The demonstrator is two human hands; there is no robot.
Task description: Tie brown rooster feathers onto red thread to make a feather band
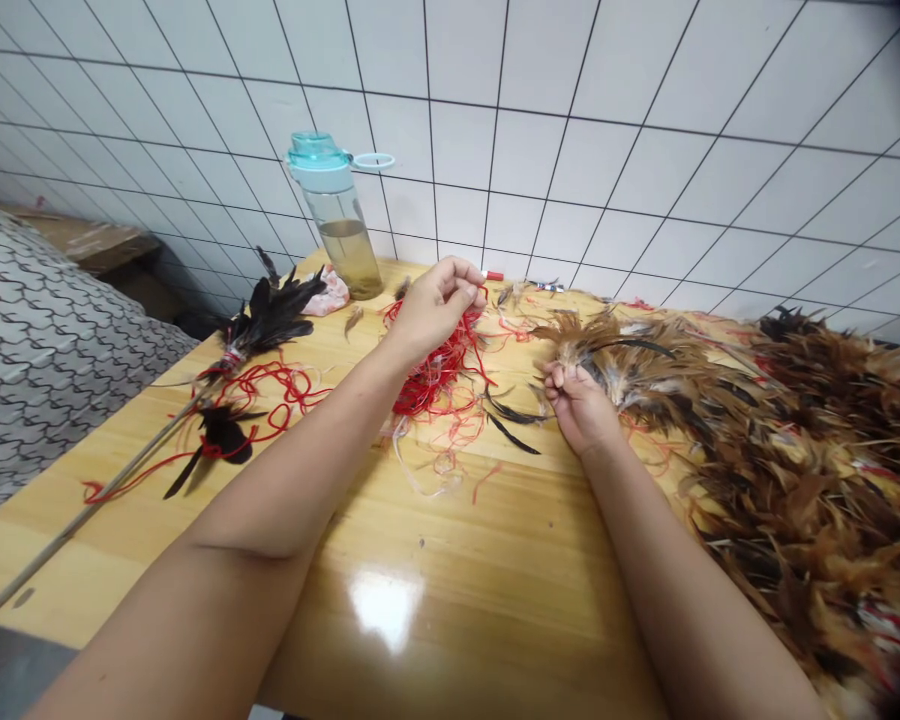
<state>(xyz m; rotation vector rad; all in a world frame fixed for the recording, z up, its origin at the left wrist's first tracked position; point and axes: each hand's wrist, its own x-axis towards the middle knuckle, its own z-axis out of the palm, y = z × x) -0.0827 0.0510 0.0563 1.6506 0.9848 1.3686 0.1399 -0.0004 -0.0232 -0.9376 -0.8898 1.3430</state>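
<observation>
Over a tangled heap of red string (pixel 429 385), my left hand (pixel 441 308) is closed in a pinch. A strand of red string hangs from its fingertips. My right hand (pixel 581 402) is also closed, its fingers curled together low over the table, and what they hold, if anything, is hidden. Right beside it lies a pile of brown feathers (pixel 667 370). Two thin black feathers (pixel 514 415) lie between the hands. Left of my left forearm, a stick (pixel 131 465) carries a tuft of black feathers (pixel 270 315) bound with string, and a small black feather piece (pixel 225 437) lies beside it.
A water bottle (pixel 345 225) with a turquoise lid stands at the back near the tiled wall (pixel 465 150). Large heaps of brown feathers (pixel 817 510) cover the right side of the wooden table (pixel 487 590). A red-capped marker (pixel 493 276) lies by the wall. Patterned cloth (pixel 60 350) is at the left.
</observation>
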